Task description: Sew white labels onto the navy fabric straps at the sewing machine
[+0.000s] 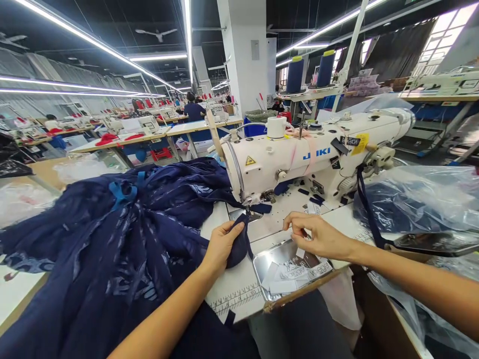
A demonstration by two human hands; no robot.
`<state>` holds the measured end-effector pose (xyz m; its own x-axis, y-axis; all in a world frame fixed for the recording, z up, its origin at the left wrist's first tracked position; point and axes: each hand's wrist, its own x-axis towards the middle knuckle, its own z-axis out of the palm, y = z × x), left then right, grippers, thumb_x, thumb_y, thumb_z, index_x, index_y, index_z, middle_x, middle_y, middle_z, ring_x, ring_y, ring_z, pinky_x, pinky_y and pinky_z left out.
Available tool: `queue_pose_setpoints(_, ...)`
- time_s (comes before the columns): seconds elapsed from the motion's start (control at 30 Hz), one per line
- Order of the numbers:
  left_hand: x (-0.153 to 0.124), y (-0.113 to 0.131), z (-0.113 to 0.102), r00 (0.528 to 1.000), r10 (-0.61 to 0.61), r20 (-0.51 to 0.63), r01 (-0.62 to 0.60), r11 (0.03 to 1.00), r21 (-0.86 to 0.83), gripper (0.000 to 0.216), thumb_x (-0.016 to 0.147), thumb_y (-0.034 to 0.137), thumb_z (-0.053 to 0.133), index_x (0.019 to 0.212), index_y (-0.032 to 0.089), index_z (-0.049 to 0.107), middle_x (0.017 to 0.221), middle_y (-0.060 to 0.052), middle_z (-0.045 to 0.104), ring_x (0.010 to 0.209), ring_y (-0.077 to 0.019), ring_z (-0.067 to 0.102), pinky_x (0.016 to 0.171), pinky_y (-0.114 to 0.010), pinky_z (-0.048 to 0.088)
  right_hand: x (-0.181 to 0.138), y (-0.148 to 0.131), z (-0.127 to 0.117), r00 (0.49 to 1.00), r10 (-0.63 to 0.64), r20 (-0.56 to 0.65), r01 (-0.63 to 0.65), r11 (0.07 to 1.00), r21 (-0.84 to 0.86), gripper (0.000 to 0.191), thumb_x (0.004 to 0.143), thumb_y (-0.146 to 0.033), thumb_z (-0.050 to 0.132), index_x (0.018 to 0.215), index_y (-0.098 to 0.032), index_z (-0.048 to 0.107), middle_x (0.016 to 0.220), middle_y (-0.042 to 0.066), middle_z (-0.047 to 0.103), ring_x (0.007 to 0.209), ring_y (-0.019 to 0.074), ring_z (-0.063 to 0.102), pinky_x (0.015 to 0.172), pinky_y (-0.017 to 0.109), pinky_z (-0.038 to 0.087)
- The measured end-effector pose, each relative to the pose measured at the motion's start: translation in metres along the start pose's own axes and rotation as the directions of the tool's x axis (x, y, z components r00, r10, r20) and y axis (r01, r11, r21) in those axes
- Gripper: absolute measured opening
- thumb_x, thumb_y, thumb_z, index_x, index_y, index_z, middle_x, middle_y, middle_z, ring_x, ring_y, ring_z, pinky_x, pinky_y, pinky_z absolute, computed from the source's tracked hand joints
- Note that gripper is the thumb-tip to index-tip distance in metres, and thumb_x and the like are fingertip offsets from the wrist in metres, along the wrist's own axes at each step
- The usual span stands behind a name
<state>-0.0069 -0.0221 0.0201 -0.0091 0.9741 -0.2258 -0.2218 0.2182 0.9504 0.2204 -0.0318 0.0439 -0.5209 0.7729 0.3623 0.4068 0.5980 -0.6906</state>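
Note:
My left hand [220,247] pinches the edge of a navy garment [157,234] between thumb and fingers, just in front of the sewing machine's needle area. The garment spreads in folds to the left, with a bright blue strip [122,194] lying on it. My right hand [312,233] hovers over a shiny metal tray [262,269], its fingers curled together. Whatever lies between those fingertips is too small or hidden to name. Several white printed labels [290,276] lie loose in the tray. The white sewing machine [269,159] stands behind both hands.
Dark fabric scraps [261,208] lie by the needle. At the right are a clear plastic bag [415,199] with navy cloth and a hanging navy strip [368,209]. A ruler tape [239,299] marks the table's front edge. Thread cones [295,75] stand behind the machine.

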Motion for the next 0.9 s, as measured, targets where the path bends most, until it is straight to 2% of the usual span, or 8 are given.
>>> queue_pose_setpoints(0.13, -0.001, 0.002, 0.000, 1.000, 0.006, 0.012, -0.005, 0.999, -0.042, 0.029, 0.050, 0.036, 0.076, 0.064, 0.014, 0.062, 0.051, 0.002, 0.056, 0.045, -0.0094, 0.051, 0.044, -0.019, 0.038, 0.014, -0.011, 0.022, 0.998, 0.032, -0.047, -0.020, 0.973, 0.231, 0.027, 0.069, -0.015, 0.047, 0.049, -0.020, 0.031, 0.066, 0.001, 0.051, 0.058, 0.0114, 0.046, 0.052, 0.025, 0.036)
queue_pose_setpoints(0.2, -0.003, 0.004, 0.000, 1.000, 0.002, 0.025, -0.001, 0.998, -0.061, 0.028, 0.051, 0.036, 0.076, 0.063, 0.014, 0.062, 0.052, 0.002, 0.057, 0.046, -0.0096, 0.051, 0.046, -0.020, 0.039, 0.021, -0.016, 0.033, 0.996, 0.079, -0.048, -0.057, 0.931, 0.360, 0.026, 0.072, -0.021, 0.050, 0.049, -0.019, 0.038, 0.061, 0.000, 0.049, 0.056, 0.0111, 0.045, 0.053, 0.025, 0.037)
queue_pose_setpoints(0.3, -0.006, 0.006, 0.001, 0.998, 0.019, 0.054, -0.015, 0.996, -0.084, 0.025, 0.051, 0.033, 0.075, 0.062, 0.014, 0.062, 0.055, 0.002, 0.059, 0.049, -0.0089, 0.051, 0.049, -0.019, 0.039, 0.032, -0.019, 0.048, 0.991, 0.133, -0.028, -0.099, 0.846, 0.524, 0.024, 0.080, -0.035, 0.046, 0.068, -0.018, 0.058, 0.059, -0.001, 0.050, 0.057, 0.0121, 0.048, 0.057, 0.027, 0.041)
queue_pose_setpoints(0.37, -0.007, 0.006, 0.001, 0.997, 0.043, 0.071, -0.037, 0.995, -0.094, 0.024, 0.051, 0.032, 0.075, 0.062, 0.014, 0.064, 0.056, 0.002, 0.059, 0.051, -0.0084, 0.051, 0.051, -0.018, 0.039, 0.039, -0.018, 0.058, 0.985, 0.168, -0.036, -0.117, 0.806, 0.581, 0.034, 0.083, -0.042, 0.040, 0.083, -0.017, 0.062, 0.061, 0.000, 0.051, 0.057, 0.0120, 0.049, 0.059, 0.028, 0.042)
queue_pose_setpoints(0.47, -0.009, 0.008, 0.001, 0.993, 0.068, 0.096, -0.056, 0.991, -0.122, 0.023, 0.053, 0.032, 0.074, 0.062, 0.014, 0.065, 0.058, 0.001, 0.060, 0.054, -0.0090, 0.050, 0.055, -0.019, 0.039, 0.045, -0.014, 0.068, 0.970, 0.220, -0.104, -0.119, 0.800, 0.589, 0.039, 0.083, -0.047, 0.039, 0.089, -0.017, 0.063, 0.065, 0.001, 0.053, 0.060, 0.0123, 0.050, 0.060, 0.028, 0.043)
queue_pose_setpoints(0.57, -0.012, 0.009, 0.001, 0.991, 0.085, 0.108, -0.070, 0.988, -0.137, 0.023, 0.056, 0.036, 0.073, 0.060, 0.014, 0.064, 0.058, 0.001, 0.060, 0.056, -0.0097, 0.050, 0.056, -0.020, 0.039, 0.046, -0.012, 0.073, 0.965, 0.199, -0.171, -0.078, 0.840, 0.537, 0.039, 0.085, -0.045, 0.037, 0.087, -0.017, 0.065, 0.072, 0.004, 0.056, 0.065, 0.0132, 0.051, 0.064, 0.029, 0.043)
queue_pose_setpoints(0.77, -0.015, 0.006, 0.002, 0.996, 0.091, 0.017, -0.088, 0.989, -0.115, 0.024, 0.053, 0.032, 0.076, 0.056, 0.014, 0.061, 0.056, 0.003, 0.058, 0.053, -0.0070, 0.048, 0.053, -0.018, 0.037, 0.042, -0.013, 0.072, 0.969, 0.123, -0.216, -0.014, 0.893, 0.450, 0.034, 0.086, -0.039, 0.038, 0.096, -0.019, 0.063, 0.102, 0.007, 0.058, 0.068, 0.0122, 0.051, 0.067, 0.029, 0.044)
queue_pose_setpoints(0.9, -0.014, 0.003, 0.002, 0.999, 0.042, 0.001, -0.042, 0.992, -0.116, 0.027, 0.050, 0.034, 0.078, 0.060, 0.013, 0.063, 0.057, 0.001, 0.060, 0.052, -0.0079, 0.050, 0.052, -0.018, 0.037, 0.052, -0.009, 0.069, 0.942, 0.252, -0.221, -0.097, 0.836, 0.540, 0.028, 0.080, -0.036, 0.046, 0.094, -0.017, 0.062, 0.092, 0.005, 0.060, 0.068, 0.0121, 0.051, 0.070, 0.029, 0.043)
